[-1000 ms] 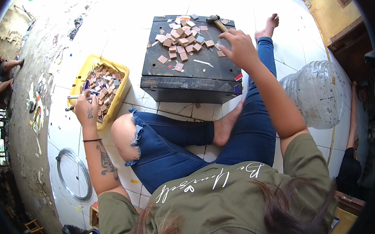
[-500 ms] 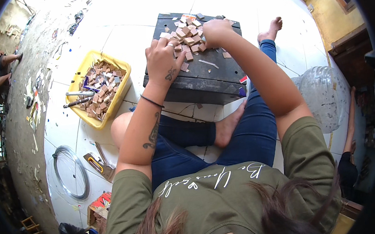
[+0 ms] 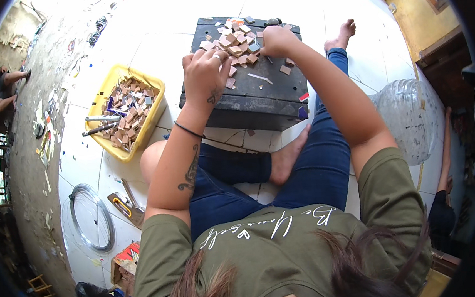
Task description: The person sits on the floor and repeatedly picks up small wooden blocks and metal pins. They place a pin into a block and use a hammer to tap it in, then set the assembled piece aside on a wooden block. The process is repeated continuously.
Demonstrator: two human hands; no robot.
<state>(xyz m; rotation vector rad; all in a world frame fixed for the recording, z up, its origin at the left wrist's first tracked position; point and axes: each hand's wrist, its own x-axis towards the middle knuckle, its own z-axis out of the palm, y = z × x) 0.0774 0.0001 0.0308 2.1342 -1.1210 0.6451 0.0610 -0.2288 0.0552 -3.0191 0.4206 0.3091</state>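
Note:
A loose pile of small square wooden tiles, brown with a few grey faces, lies on a black wooden box in front of me. At the pile's left side is my left hand, fingers bent and thumb turned toward the tiles; what they grip, if anything, is hidden. Across the pile, my right hand is curled closed, its fingertips out of sight behind the knuckles. Beside those fingers sits a grey-faced tile. A couple of tiles lie apart, below the right hand.
Left on the white tiled floor stands a yellow basin filled with similar tiles and some tools. Nearer lie a coil of clear tubing or wire and a metal-bladed hand tool. A large clear plastic container stands right. Other people sit in the background.
My right hand has shifted slightly right, away from the pile. A grey-faced tile now shows beside it, and more of the loose tiles below it show. My left hand has barely moved.

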